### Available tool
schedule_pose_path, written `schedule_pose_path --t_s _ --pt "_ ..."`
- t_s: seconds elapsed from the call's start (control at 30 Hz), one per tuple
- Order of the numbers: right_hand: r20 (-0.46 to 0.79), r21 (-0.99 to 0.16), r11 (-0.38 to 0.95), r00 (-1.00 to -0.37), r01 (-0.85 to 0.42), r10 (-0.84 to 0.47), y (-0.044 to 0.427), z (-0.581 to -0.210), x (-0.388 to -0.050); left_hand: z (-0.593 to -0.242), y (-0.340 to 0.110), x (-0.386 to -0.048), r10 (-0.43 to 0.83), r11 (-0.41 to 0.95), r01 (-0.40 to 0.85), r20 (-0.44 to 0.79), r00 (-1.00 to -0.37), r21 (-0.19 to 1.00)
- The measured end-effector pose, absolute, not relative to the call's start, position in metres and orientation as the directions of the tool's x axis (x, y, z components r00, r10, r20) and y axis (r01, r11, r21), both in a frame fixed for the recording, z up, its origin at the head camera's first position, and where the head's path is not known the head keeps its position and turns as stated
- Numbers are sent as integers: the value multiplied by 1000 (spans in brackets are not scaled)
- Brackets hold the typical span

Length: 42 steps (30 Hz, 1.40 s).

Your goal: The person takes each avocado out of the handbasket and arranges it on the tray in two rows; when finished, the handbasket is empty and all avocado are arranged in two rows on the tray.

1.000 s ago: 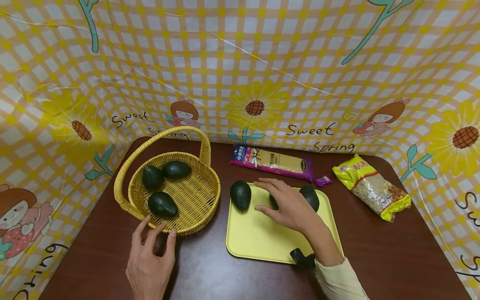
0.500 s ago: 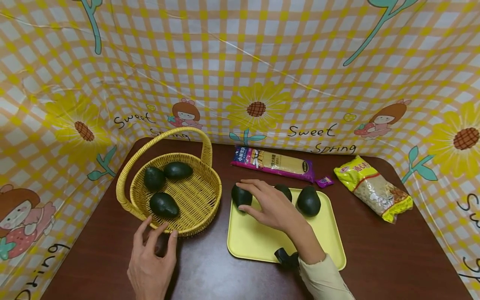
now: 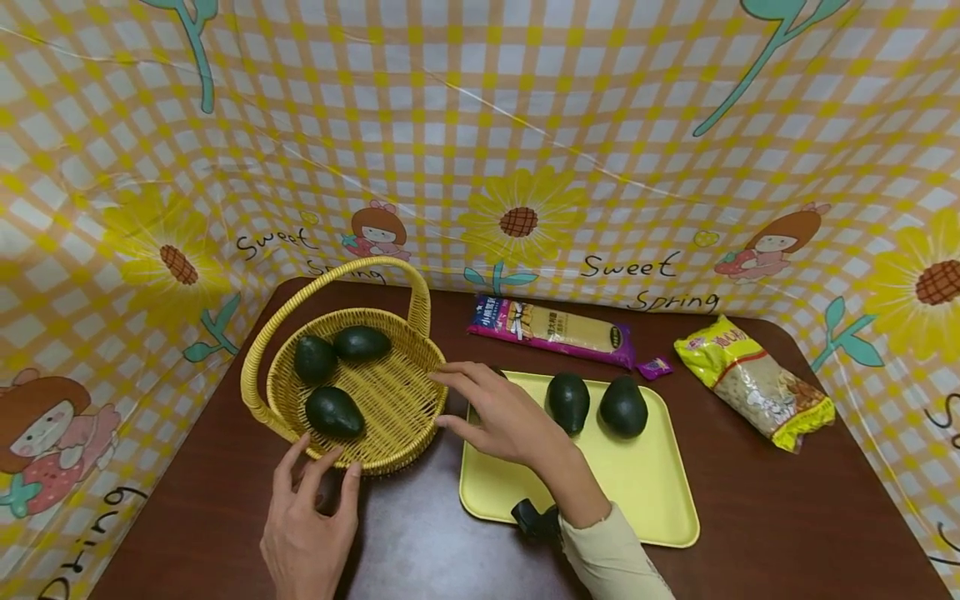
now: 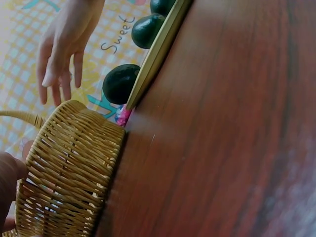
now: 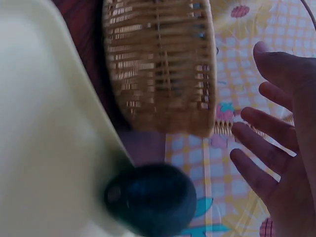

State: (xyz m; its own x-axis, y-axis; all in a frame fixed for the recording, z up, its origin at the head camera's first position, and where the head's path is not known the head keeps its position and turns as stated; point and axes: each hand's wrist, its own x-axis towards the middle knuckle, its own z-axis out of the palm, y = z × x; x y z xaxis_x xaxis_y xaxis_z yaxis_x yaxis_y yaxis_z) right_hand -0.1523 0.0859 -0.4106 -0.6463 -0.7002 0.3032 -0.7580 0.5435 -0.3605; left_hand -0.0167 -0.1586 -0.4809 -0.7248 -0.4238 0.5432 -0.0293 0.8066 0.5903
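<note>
My left hand [image 3: 309,529] rests its fingertips at the front rim of a yellow wicker basket [image 3: 405,446]. Three dark green avocados lie inside: one at the left [image 3: 315,359], one at the back [image 3: 362,343] and one in front [image 3: 335,412]. My right hand [image 3: 502,414] hovers, fingers spread and holding nothing, between the basket and a yellow tray [image 3: 630,500]. On the tray are a middle avocado [image 3: 567,403] and a right avocado [image 3: 623,407]. A third avocado [image 5: 153,200], at the tray's left end, is mostly hidden behind my right hand in the head view.
Behind the tray lies a purple noodle packet [image 3: 555,331], with a small purple sachet [image 3: 654,367] beside it. A yellow snack-like bag [image 3: 753,383] lies at the right. The basket's tall handle [image 3: 330,279] arches over its left side. Checked cloth [image 3: 480,125] encloses the table's back and sides.
My right hand has swept left, from above the tray's avocados to beside the basket's right rim, staying empty. My left hand keeps its place at the basket. The avocados stay where they were.
</note>
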Motion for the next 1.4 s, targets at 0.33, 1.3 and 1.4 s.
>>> schedule_pose_path --t_s 0.33,1.3,1.4 --pt "328 -352 453 -562 -819 -760 55 -413 -152 -482 -157 -15 -418 810 -23 549 -723 586" --pt "127 -281 354 -401 -892 -907 -4 -399 -175 -480 -159 -16 -413 811 -26 541 -732 585" --pt "93 -293 355 -396 -888 -914 -9 -399 -178 -481 -159 -16 -413 812 -31 537 -735 583"
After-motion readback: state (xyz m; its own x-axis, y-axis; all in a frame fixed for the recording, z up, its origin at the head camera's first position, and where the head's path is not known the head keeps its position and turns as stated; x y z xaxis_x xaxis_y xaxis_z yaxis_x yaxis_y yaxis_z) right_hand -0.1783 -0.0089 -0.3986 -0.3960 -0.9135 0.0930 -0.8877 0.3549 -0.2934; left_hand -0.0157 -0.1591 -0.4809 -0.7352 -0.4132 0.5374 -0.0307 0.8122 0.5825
